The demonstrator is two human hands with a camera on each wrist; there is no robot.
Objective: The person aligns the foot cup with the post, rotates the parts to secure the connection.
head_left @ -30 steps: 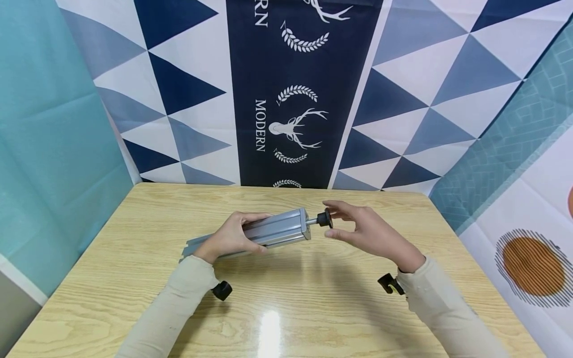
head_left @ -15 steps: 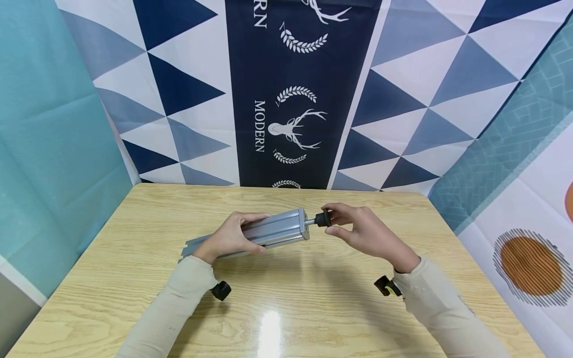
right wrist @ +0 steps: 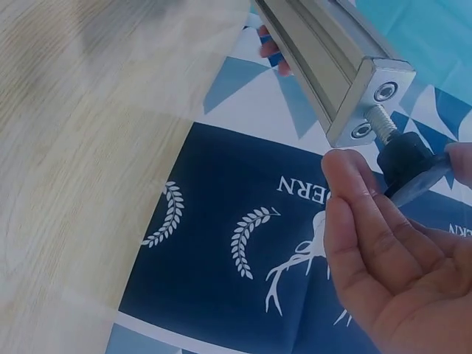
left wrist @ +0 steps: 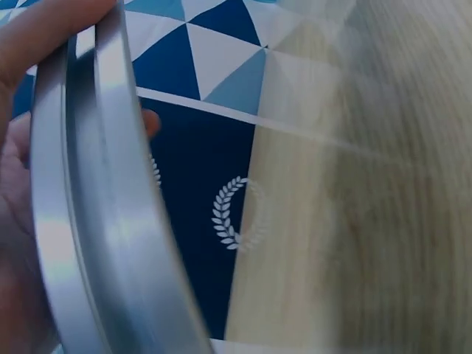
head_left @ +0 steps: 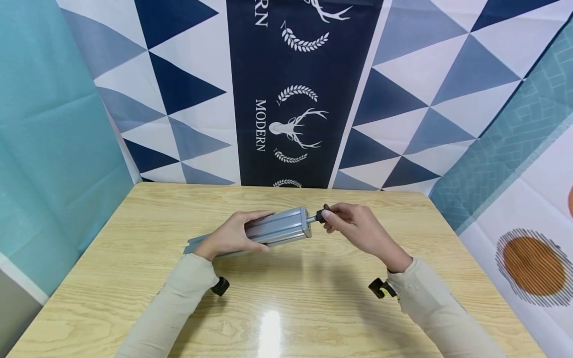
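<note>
My left hand (head_left: 233, 233) grips a slotted aluminium profile (head_left: 279, 226) from above, thumb on the near side and fingers on the far side. The profile slants over the table, its right end raised. In the left wrist view, the grooved side of the profile (left wrist: 110, 184) fills the left part. An end plate (right wrist: 372, 99) with two socket screws closes the right end, and a threaded stud (right wrist: 381, 124) sticks out of it. On the stud sits a black levelling foot (right wrist: 405, 162), its disc pinched by the thumb and fingers of my right hand (head_left: 358, 226).
A light wood-grain table (head_left: 277, 293) lies under both hands. Behind it hangs a patterned cloth (head_left: 286, 99), with a teal cloth (head_left: 58, 139) at the left side. A black camera mount (head_left: 221, 286) is worn at the left wrist, another mount (head_left: 380, 287) at the right.
My right hand has moved slightly left, and its spread fingers have come together on the levelling foot, whose disc is now tilted differently. The left hand and profile have hardly moved.
</note>
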